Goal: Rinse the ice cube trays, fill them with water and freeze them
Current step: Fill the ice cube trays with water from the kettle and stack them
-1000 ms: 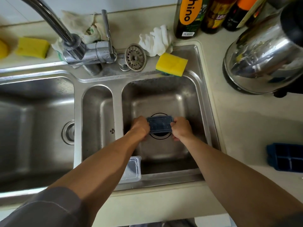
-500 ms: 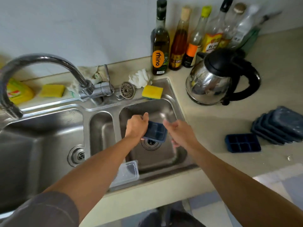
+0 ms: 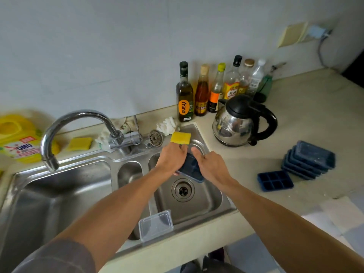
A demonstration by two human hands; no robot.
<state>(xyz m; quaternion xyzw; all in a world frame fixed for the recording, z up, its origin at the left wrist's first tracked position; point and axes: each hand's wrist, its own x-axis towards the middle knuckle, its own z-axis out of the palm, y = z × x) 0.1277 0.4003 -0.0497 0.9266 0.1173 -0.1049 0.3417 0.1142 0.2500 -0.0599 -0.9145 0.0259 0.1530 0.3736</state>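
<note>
Over the sink (image 3: 208, 200), left hand (image 3: 171, 158) and right hand (image 3: 212, 166) fingers grip the ice cube tray (image 3: 192, 168), lengthwise toward the wall (image 3: 118, 56).

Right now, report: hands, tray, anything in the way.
Left hand and right hand grip dark blue plastic ice cube tray, tilted above right steel sink basin. Chrome faucet spout over left basin, away from tray.

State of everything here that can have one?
Held tray: tilted over right basin, gripped by left hand; right hand against it.
Faucet: no water visible.
Kettle: lid shut.
Loose tray: cavities up.
Tray stack: nested.
Strainer: out, beside faucet.
</note>
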